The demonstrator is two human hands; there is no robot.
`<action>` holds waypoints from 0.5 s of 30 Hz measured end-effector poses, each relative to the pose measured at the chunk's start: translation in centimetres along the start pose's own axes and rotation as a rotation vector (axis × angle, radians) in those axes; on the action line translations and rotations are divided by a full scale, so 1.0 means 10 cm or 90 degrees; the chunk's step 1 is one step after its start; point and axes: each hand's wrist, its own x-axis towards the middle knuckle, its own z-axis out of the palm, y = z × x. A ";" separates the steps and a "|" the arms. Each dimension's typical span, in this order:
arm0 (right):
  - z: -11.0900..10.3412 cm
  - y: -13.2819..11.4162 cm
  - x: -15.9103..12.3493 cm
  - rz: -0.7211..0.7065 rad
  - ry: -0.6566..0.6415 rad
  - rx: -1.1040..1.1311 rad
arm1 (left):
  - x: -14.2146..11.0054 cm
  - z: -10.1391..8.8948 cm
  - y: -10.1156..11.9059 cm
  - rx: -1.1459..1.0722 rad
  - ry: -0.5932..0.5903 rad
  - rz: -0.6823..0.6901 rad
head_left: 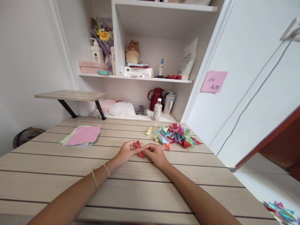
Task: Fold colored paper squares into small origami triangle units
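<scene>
A small red folded paper boat is held just above the slatted table between my two hands. My left hand pinches it from the left, thumb along its near side. From the right, the fingertips of my right hand close on its middle. Part of the paper is covered by my fingers. Beyond my right hand lies a heap of folded paper boats in many colours, with one pale yellow boat apart at its left.
On the table's left lies a stack of coloured paper sheets, pink on top. Behind it stands a small raised shelf on black legs. A bottle and a red jug stand at the back. More folded paper lies low at the right.
</scene>
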 end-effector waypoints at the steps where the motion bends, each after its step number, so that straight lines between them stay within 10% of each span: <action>1: 0.01 -0.01 0.00 0.003 0.005 0.008 | 0.01 -0.01 -0.01 0.003 0.014 0.002; 15: 0.06 0.00 -0.01 -0.035 -0.018 -0.063 | -0.02 0.05 0.07 0.043 0.029 0.027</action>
